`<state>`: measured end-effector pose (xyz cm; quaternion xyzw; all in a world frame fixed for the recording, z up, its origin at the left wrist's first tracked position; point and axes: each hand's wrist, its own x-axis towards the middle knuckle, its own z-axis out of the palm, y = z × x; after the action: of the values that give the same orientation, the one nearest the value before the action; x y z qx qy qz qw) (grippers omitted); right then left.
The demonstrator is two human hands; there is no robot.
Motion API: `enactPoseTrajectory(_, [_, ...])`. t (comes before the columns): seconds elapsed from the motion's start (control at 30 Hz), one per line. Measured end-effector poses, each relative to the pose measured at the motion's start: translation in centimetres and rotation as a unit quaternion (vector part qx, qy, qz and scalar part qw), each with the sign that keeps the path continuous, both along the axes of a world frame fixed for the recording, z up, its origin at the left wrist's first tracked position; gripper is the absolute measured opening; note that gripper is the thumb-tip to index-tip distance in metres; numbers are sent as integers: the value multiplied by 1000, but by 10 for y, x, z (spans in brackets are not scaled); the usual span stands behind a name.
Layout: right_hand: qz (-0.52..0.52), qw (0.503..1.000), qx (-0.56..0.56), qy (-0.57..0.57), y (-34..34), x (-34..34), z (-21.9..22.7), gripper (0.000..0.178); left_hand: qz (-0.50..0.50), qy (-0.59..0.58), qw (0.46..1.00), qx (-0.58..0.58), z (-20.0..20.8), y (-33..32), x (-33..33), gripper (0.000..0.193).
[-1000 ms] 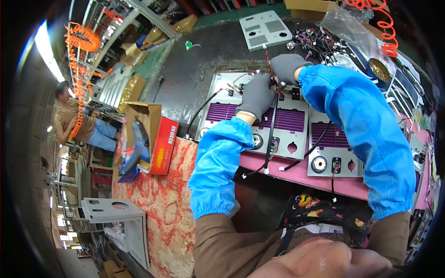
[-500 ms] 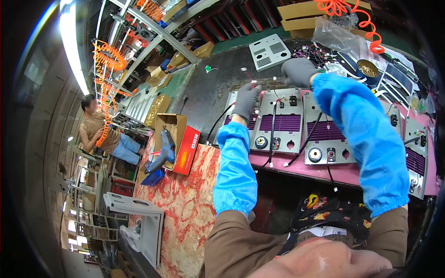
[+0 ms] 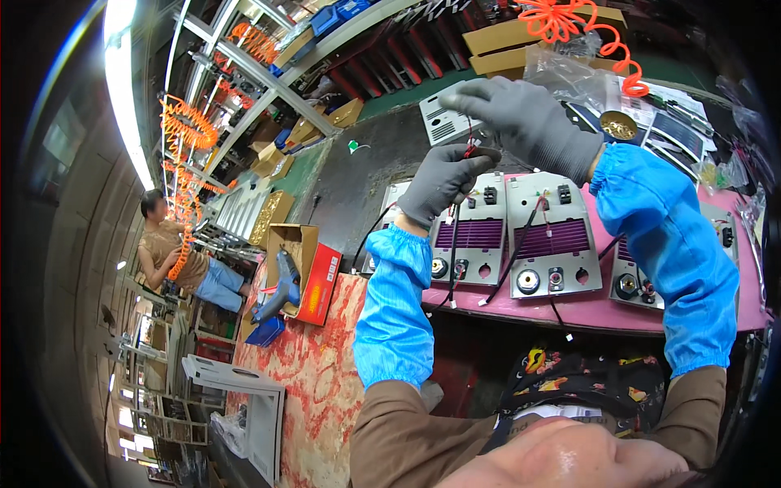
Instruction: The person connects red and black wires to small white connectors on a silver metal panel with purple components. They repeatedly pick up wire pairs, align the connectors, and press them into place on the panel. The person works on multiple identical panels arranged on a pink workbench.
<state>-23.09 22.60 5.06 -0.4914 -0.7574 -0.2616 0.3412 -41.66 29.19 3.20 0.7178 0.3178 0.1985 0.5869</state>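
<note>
My left hand (image 3: 443, 185), in a grey glove, is closed with its fingertips pinched on a thin red-and-black wire (image 3: 469, 150). The wire rises toward my right hand (image 3: 529, 122), also gloved in grey, whose fingers stretch leftward just above it. Whether those fingers touch the wire's upper end is hidden. Below my hands lie grey metal panels with purple slatted grilles. One panel (image 3: 503, 275) is partly under my left hand, and another panel (image 3: 582, 276) sits to its right. Black switches, round fittings and loose cables are fixed to them.
A pink-topped bench (image 3: 521, 306) carries the panels. Farther back are a perforated grey plate (image 3: 439, 122), a bowl of small brass parts (image 3: 618, 124) and an orange coiled hose (image 3: 622, 61). A red box (image 3: 323, 285) holding a blue tool stands left. A person (image 3: 175, 248) stands far left.
My right hand has swung left and nearer, close to my left fingertips. My left hand has shifted slightly right and now pinches the wire. The view has shifted a little.
</note>
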Motion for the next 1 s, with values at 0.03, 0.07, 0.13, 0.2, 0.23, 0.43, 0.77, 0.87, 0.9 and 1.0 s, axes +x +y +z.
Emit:
enactPoseTrajectory(0.03, [-29, 996, 36, -72, -5, 5, 4, 39, -9, 8, 1000, 13, 1, -4, 9, 23])
enactPoseTrajectory(0.07, [-56, 985, 71, -144, -9, 10, 6, 35, -18, 16, 999, 26, 1, -7, 16, 22])
enactPoseTrajectory(0.13, [-97, 971, 34, -217, -7, 21, -1, 20, -18, 36, 998, 47, -3, -7, 23, 21])
enactPoseTrajectory(0.2, [-128, 954, -31, -270, -9, 33, -8, 15, -4, 41, 997, 58, -9, -7, 33, 20])
enactPoseTrajectory(0.23, [-160, 956, -39, -245, -3, 38, -19, 16, 16, 45, 997, 56, -6, -9, 38, 19])
enactPoseTrajectory(0.43, [-302, 942, 0, -145, -13, 88, -42, 16, 43, 62, 958, 275, -47, 14, 52, 32])
enactPoseTrajectory(0.77, [-182, 971, -154, -27, -24, 69, -83, 7, 36, 42, 974, 222, -95, 13, 73, 36])
enactPoseTrajectory(0.87, [-271, 955, -116, -38, -13, 98, -92, 8, 148, -84, 985, 18, -71, 12, 70, 25])
enactPoseTrajectory(0.9, [-291, 952, -87, -25, -8, 109, -93, 9, 134, -83, 988, -7, -74, 19, 65, 24])
enactPoseTrajectory(1.0, [-68, 892, -320, 312, -4, 127, -102, 13, 44, 85, 995, 22, -81, 9, 48, 23])
